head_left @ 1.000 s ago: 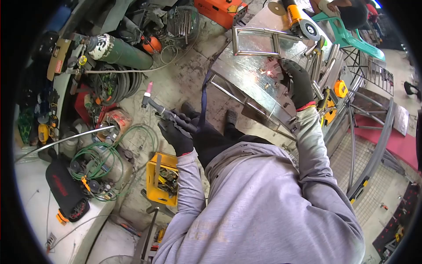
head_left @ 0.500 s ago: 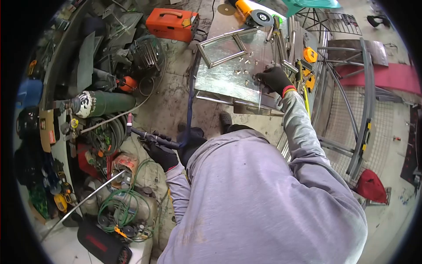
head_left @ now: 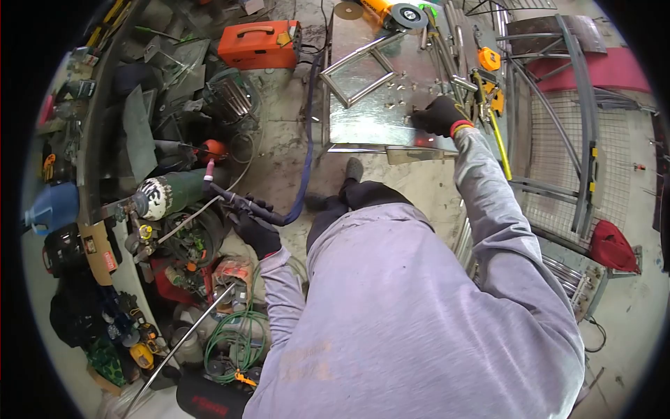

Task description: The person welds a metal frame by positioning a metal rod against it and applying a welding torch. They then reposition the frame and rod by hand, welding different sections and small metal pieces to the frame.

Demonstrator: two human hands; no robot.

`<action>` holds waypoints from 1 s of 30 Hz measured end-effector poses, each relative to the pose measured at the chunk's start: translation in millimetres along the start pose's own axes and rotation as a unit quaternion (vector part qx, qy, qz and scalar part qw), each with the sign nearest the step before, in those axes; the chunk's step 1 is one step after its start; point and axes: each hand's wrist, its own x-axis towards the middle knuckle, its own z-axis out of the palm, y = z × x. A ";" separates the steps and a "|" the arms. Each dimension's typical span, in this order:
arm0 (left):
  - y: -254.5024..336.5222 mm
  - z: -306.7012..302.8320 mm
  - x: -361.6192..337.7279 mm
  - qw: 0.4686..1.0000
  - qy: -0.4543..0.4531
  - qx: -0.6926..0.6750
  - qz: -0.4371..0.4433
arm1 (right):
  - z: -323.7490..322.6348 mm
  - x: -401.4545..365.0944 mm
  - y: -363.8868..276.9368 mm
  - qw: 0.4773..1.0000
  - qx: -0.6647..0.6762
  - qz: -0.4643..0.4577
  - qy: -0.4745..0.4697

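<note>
My left hand (head_left: pixel 258 236), in a dark glove, is wrapped round a TIG welding torch (head_left: pixel 241 202) with a pink nozzle pointing up and away from me. A dark blue cable sleeve (head_left: pixel 307 140) runs from the torch's rear end. My right hand (head_left: pixel 440 117), gloved too, is over the near right part of the shiny metal tabletop (head_left: pixel 363 133). Its fingers are curled together, and whatever they pinch is hidden. Small metal bits (head_left: pixel 400 87) lie just beyond it. A rectangular metal frame (head_left: pixel 334 91) rests on the tabletop to its left.
An angle grinder (head_left: pixel 408 15), metal tubes (head_left: pixel 440 59), and a yellow tape measure (head_left: pixel 488 59) lie on the table. An orange welding machine (head_left: pixel 258 45) stands on the floor beyond a green gas cylinder (head_left: pixel 181 188). A steel frame (head_left: pixel 576 126) stands at right.
The camera view has shifted, so the table sits higher in view. My left hand still holds the torch. A thin rod visible by my right hand earlier is no longer distinct.
</note>
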 end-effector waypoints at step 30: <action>25.9 111.1 26.5 0.979 -0.146 0.134 0.038 | -16.4 -48.3 -8.8 0.995 0.076 0.028 0.065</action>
